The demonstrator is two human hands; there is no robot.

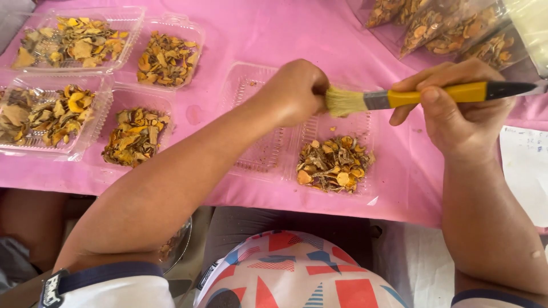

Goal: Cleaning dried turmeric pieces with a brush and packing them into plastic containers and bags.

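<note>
My right hand [459, 108] grips a paintbrush [434, 94] with a yellow handle, a black end and pale bristles that point left. The bristles touch my left hand [297, 91], which is closed in a fist above an open clear plastic clamshell box [251, 85]. What the fist holds is hidden. The box's right half carries a heap of dried yellow-brown slices [334, 165]; its left half holds only a few crumbs. All of it rests on a pink cloth [285, 34].
Several clear trays of dried yellow slices [74, 40] [168, 57] [48, 114] [137, 137] stand at the left. Clear bags of the same slices [451, 28] lie at the top right. A white sheet of paper [528, 171] lies at the right edge.
</note>
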